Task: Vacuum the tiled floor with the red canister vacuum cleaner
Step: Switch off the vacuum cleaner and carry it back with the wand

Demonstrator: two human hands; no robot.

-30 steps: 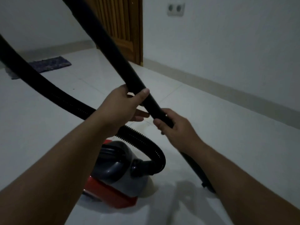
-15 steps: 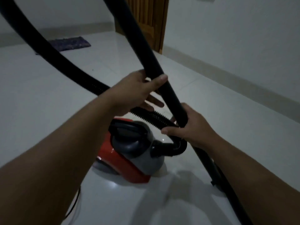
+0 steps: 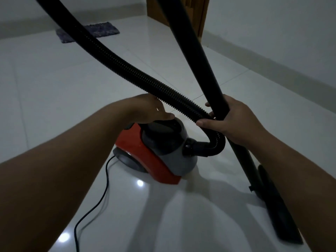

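At frame centre, left hand (image 3: 152, 110) has left the wand (image 3: 205, 70), fingers open on the vacuum (image 3: 154, 151) top, likely for the switch; right hand (image 3: 234, 120) grips wand.

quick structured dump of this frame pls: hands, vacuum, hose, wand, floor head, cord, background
left hand: on top of vacuum, near its dark handle; grip unclear
right hand: fingers wrapped around wand
vacuum: red and grey canister, on tiled floor
hose: black, ribbed, loops into canister front
wand: black, tilted
floor head: on floor, lower right
cord: trails toward camera
background: mat, wooden door
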